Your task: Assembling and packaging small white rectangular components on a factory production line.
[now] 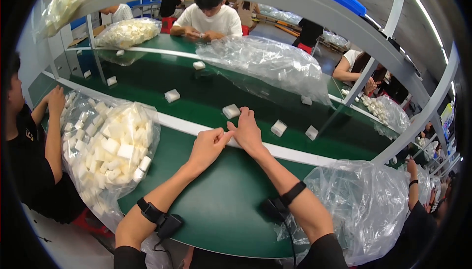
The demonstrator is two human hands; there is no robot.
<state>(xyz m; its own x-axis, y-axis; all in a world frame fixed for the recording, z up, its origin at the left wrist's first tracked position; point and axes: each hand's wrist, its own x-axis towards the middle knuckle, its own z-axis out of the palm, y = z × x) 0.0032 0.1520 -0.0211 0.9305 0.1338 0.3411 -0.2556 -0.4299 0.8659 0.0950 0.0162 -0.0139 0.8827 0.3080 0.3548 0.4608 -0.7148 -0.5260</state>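
Note:
My left hand (207, 146) rests over the green table (221, 205) near the white strip (295, 153) at the belt's edge, fingers curled, nothing visible in it. My right hand (246, 130) lies just to its right, fingers stretched forward toward a white foam block (231, 111) on the dark green conveyor belt (206, 94); the fingertips are close to the block, not around it. The two hands touch at the thumbs. Both forearms wear black wrist straps.
More white blocks (278, 127) sit along the belt. A clear bag full of white blocks (115, 146) stands at my left, a crumpled clear bag (366, 202) at my right. Other people work on both sides and across the belt. A metal frame (418, 121) arches overhead.

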